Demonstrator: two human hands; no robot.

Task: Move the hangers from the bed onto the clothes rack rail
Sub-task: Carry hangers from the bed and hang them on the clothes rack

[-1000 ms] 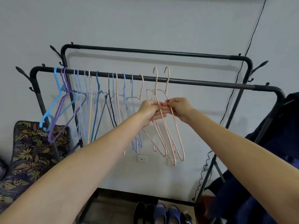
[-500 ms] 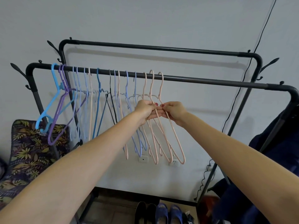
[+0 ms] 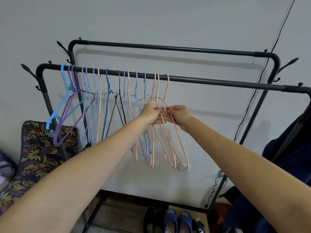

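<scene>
Pink hangers on rail, pinched between left hand, right hand

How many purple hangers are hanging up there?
2. One purple hanger hangs near the left end of the front rail, just right of the bright blue hanger. The second purple hanger hangs right beside it. None seems hidden.

Both bare arms reach forward and up, nearly straight; left hand and right hand meet at centre, fingertips touching, fingers curled and pinching thin wire; red-painted nails.
</scene>
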